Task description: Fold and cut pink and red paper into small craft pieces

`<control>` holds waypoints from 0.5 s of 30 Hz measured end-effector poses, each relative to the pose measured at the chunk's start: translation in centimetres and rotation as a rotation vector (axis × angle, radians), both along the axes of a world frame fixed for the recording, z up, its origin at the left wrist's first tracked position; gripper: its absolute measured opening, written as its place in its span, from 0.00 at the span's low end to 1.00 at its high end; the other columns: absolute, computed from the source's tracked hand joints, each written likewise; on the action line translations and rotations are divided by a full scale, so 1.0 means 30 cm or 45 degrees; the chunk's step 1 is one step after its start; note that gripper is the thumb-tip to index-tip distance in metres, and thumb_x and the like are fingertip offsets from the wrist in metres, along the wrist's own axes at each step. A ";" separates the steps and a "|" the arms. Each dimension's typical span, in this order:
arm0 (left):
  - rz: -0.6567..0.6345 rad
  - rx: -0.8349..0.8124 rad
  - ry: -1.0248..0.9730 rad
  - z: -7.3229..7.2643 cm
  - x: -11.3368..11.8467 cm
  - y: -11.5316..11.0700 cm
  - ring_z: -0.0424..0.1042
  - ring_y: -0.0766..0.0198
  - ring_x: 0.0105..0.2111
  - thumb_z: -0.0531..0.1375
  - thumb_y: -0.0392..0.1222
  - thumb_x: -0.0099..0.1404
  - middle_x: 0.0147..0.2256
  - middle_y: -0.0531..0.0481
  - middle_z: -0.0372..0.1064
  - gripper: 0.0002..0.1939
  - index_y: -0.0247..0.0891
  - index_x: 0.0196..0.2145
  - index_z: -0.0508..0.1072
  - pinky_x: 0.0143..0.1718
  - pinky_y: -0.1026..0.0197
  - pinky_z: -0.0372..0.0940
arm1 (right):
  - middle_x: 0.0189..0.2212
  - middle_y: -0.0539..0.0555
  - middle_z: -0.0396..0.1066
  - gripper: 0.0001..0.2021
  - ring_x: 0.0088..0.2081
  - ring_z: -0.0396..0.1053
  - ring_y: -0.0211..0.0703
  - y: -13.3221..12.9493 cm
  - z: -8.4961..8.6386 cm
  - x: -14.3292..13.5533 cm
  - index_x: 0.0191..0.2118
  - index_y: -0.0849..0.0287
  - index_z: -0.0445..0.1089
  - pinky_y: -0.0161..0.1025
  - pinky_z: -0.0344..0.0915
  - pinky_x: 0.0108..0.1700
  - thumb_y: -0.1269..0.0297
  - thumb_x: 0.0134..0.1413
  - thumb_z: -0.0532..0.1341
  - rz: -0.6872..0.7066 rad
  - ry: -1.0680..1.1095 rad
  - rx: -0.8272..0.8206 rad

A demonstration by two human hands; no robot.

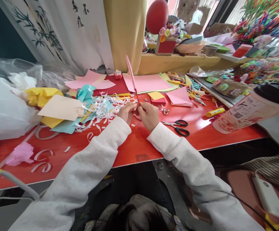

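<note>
My left hand [127, 111] and my right hand [150, 116] meet above the red table, fingers pinched together. Between them they grip a thin pink pipe cleaner [131, 72], whose long end rises in a narrow curve above the fingertips. Its lower end is partly hidden by my fingers. Black-handled scissors [178, 125] lie with the blades apart to the right of my right hand. A small shiny metal piece [165, 111] rests just beyond that hand. White paper shreds [103, 109] lie heaped left of my left hand.
Pink paper sheets [146, 82] lie behind the hands, near small folded notes [179, 96]. A tilted drink cup [247, 110] and a yellow glue stick [215, 112] are at the right. A white plastic bag [6, 109] bulges at the left. The table's front edge [202, 149] runs below the wrists.
</note>
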State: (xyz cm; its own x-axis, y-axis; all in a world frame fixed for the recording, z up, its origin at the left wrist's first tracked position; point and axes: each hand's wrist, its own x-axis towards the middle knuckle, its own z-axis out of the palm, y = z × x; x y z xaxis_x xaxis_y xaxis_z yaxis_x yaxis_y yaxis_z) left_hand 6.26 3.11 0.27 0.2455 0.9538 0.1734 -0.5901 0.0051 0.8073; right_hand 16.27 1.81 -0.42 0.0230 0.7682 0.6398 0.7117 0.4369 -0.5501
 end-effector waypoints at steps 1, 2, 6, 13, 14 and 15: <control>0.025 -0.009 0.024 -0.001 0.000 0.004 0.56 0.73 0.19 0.52 0.29 0.53 0.18 0.55 0.52 0.13 0.34 0.13 0.59 0.21 0.69 0.54 | 0.20 0.51 0.67 0.12 0.24 0.63 0.35 0.002 -0.002 0.001 0.19 0.61 0.66 0.33 0.57 0.30 0.72 0.51 0.52 0.002 0.014 -0.010; 0.057 -0.008 0.071 -0.005 -0.002 0.011 0.56 0.73 0.20 0.53 0.30 0.53 0.18 0.55 0.52 0.13 0.34 0.13 0.59 0.22 0.69 0.55 | 0.21 0.51 0.67 0.12 0.25 0.64 0.35 0.005 -0.005 0.003 0.20 0.61 0.66 0.33 0.58 0.31 0.72 0.51 0.52 0.015 0.045 -0.033; 0.317 0.222 0.567 -0.040 -0.034 0.057 0.63 0.70 0.27 0.59 0.39 0.53 0.26 0.52 0.62 0.08 0.34 0.20 0.67 0.30 0.66 0.61 | 0.23 0.50 0.70 0.10 0.26 0.69 0.35 0.027 -0.014 0.016 0.29 0.60 0.70 0.34 0.65 0.34 0.70 0.51 0.52 0.140 0.377 -0.216; 0.649 0.561 0.894 -0.037 -0.052 0.033 0.69 0.68 0.32 0.61 0.40 0.54 0.30 0.53 0.68 0.09 0.38 0.32 0.65 0.36 0.65 0.63 | 0.21 0.45 0.69 0.15 0.22 0.71 0.35 0.039 0.000 0.006 0.44 0.58 0.60 0.35 0.71 0.30 0.72 0.48 0.55 0.401 1.093 -0.525; 0.667 0.602 0.908 -0.030 -0.048 0.021 0.70 0.68 0.32 0.60 0.40 0.55 0.30 0.53 0.68 0.07 0.38 0.32 0.65 0.36 0.65 0.64 | 0.21 0.45 0.70 0.13 0.23 0.71 0.35 0.037 0.002 0.004 0.43 0.58 0.59 0.35 0.71 0.31 0.72 0.48 0.55 0.408 1.145 -0.538; 0.674 0.650 0.924 -0.024 -0.045 0.011 0.70 0.69 0.32 0.60 0.39 0.56 0.30 0.53 0.69 0.06 0.38 0.31 0.65 0.37 0.65 0.64 | 0.22 0.45 0.70 0.12 0.23 0.71 0.35 0.035 0.003 0.003 0.41 0.58 0.59 0.35 0.72 0.31 0.72 0.48 0.56 0.405 1.184 -0.543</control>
State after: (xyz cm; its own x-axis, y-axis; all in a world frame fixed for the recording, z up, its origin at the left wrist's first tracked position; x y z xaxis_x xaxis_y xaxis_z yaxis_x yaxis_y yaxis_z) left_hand 4.90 3.43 -0.45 0.0228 0.8246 0.5652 0.2124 -0.5564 0.8033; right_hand 16.35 2.87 -0.32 0.1224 0.9809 0.1514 -0.1782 0.1718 -0.9689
